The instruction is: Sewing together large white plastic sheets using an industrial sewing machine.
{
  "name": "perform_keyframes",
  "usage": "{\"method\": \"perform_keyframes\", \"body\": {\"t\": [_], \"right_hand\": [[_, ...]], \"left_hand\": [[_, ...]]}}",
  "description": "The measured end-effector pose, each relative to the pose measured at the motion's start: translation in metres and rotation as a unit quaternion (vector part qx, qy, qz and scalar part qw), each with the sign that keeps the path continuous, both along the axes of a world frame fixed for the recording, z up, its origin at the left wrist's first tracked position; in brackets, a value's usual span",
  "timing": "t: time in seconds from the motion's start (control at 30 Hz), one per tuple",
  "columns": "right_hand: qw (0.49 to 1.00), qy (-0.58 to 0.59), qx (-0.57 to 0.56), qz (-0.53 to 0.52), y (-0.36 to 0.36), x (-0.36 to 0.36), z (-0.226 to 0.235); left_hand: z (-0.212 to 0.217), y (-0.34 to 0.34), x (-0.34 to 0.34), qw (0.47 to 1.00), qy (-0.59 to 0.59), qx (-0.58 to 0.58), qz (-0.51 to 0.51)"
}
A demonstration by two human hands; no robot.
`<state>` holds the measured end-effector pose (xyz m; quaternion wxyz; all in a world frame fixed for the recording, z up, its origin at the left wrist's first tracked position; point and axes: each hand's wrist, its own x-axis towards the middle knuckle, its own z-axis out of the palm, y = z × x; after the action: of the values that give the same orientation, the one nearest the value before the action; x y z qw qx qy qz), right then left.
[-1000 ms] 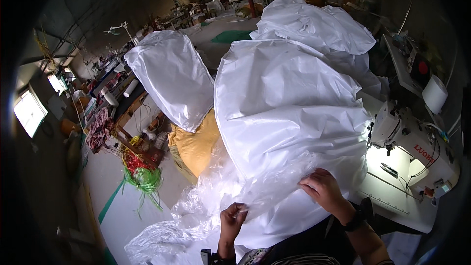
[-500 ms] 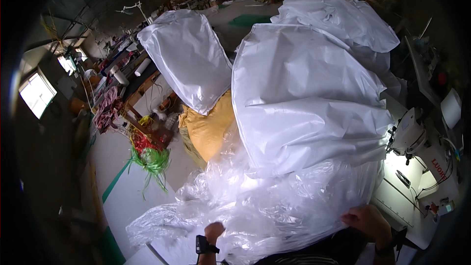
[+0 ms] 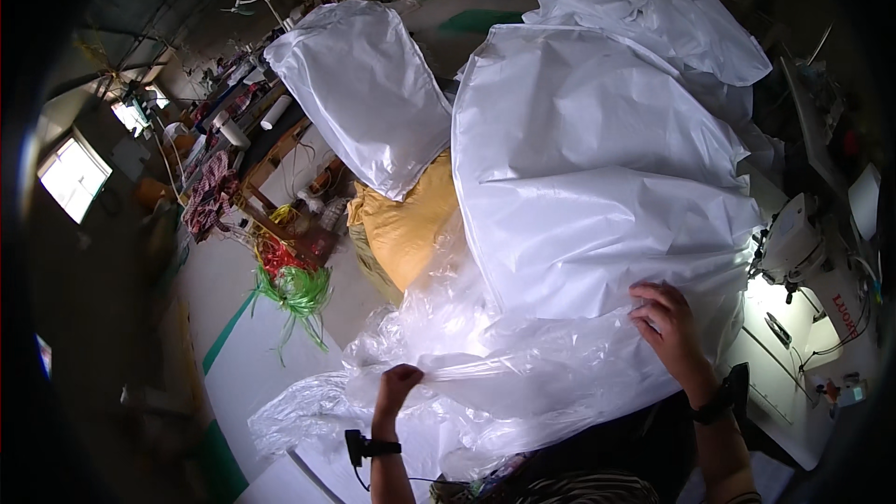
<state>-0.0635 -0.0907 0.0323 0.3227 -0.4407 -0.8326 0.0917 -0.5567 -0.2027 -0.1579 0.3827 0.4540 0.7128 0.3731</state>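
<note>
My left hand is closed on a gathered edge of clear plastic sheet, low and left of centre. My right hand grips the same clear plastic farther right, where it lies against a big stuffed white bag. The plastic stretches between the two hands and bunches loosely below them. A second stuffed white bag leans behind on the left, and another white bag lies at the back.
A yellow-brown sack sits between the white bags. A white sewing machine with a lit table stands at the right. Green and red cord bundles lie on the floor at left, beside a cluttered wooden workbench.
Both hands dropped lower, then came back up holding the clear plastic spread wider apart. The view tilted so the white bags sit higher and larger.
</note>
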Motion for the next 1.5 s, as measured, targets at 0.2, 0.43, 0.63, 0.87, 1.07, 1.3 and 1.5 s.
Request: {"method": "perform_keyframes", "body": {"t": [0.2,0.43,0.63,0.87,1.07,1.3,1.5], "right_hand": [[0.991,0.089,-0.030,-0.091,0.009,0.001,-0.023],[0.882,0.427,-0.108,-0.165,0.031,0.009,-0.001],[0.956,-0.006,-0.104,0.273,-0.041,-0.045,0.012],[0.939,-0.298,-0.067,0.158,-0.014,-0.098,-0.151],[0.691,0.598,-0.405,0.031,0.051,-0.069,-0.060],[0.578,0.747,-0.327,0.014,0.098,-0.034,0.011],[0.660,0.713,-0.231,0.048,0.119,0.021,0.014]], "left_hand": [[0.042,-0.024,-0.086,0.977,0.072,0.125,0.154],[-0.058,-0.025,0.090,0.980,-0.034,-0.073,-0.183],[0.015,0.036,0.069,0.984,-0.172,0.028,-0.033],[0.099,0.055,0.040,0.958,-0.254,0.127,-0.044],[0.019,-0.004,0.036,0.964,-0.262,-0.007,-0.032],[-0.069,-0.020,0.096,0.977,-0.186,-0.055,-0.089],[-0.101,0.048,0.103,0.997,-0.019,0.059,-0.050]]}}
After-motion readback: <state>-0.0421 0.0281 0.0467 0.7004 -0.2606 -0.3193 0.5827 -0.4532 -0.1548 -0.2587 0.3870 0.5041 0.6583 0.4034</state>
